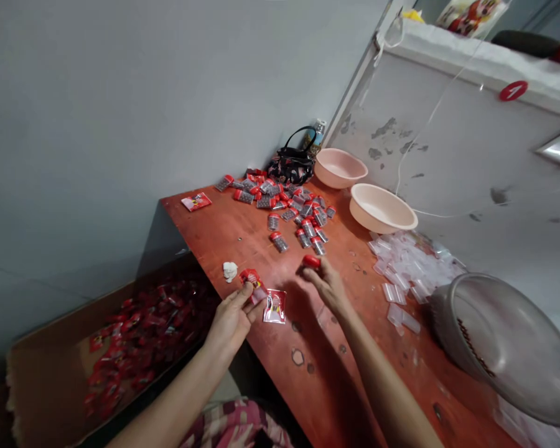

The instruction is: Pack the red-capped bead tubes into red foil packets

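Observation:
My left hand [231, 317] pinches a small red printed packet [252, 283] near the table's front edge. My right hand [330, 287] grips a small container with a red cap [312, 262]; motion blurs it, and its body is mostly hidden. Between the hands, another red and white packet [275, 307] lies flat on the table. A crumpled white lump [230, 271], perhaps tissue or cloth, sits just beyond my left hand. Farther back spreads a heap of clear, red-capped containers [280, 241] with dark contents. One more packet [196, 201] rests at the table's left end.
A cardboard box [46, 392] of red packets stands below the table at left. On the reddish table [324, 354] are two pink basins [340, 168], a black handbag [291, 167], loose clear plastic tubes [399, 264] and a large metal bowl [518, 348] at right. Walls border the back.

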